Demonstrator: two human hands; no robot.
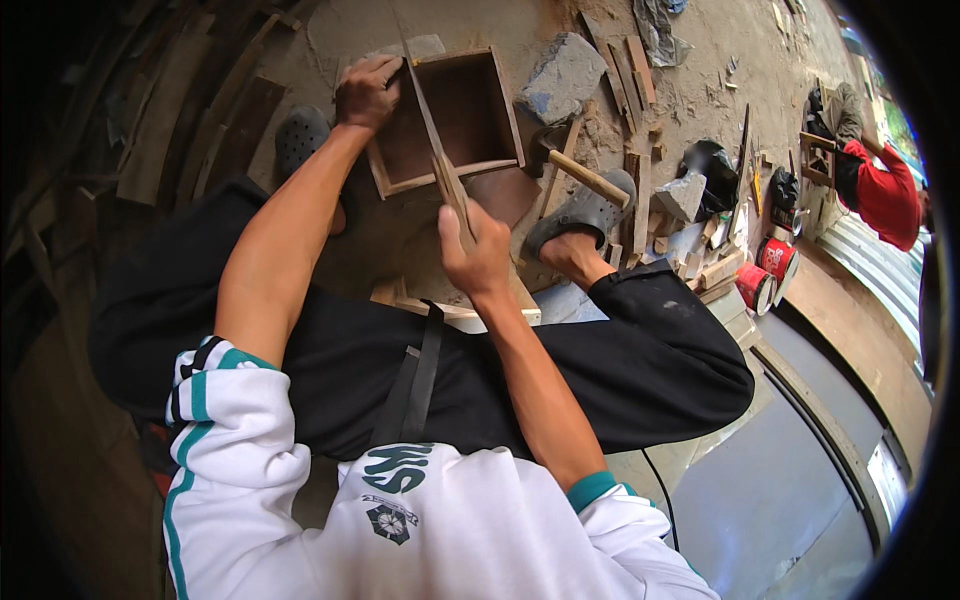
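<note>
A wooden box [509, 105] with an open top and a dark inside sits on the ground between my feet. My left hand [369, 94] is closed over its far left corner. In my right hand [476, 250] is the wooden handle of a handsaw [424, 112], fingers wrapped round it. The long, narrow blade slants away over the box's left part and passes beside that corner, close to my left fingers. Whether its teeth touch the wood I cannot tell. Another wooden frame [462, 315] lies nearer, partly hidden by my legs and right arm.
A hammer [590, 180] lies by my right shoe, near a grey stone block [563, 78]. Wood planks [165, 150] are stacked at left. Offcuts [715, 268] and red cans [768, 275] stand at right. A person in a red top [884, 195] works at far right.
</note>
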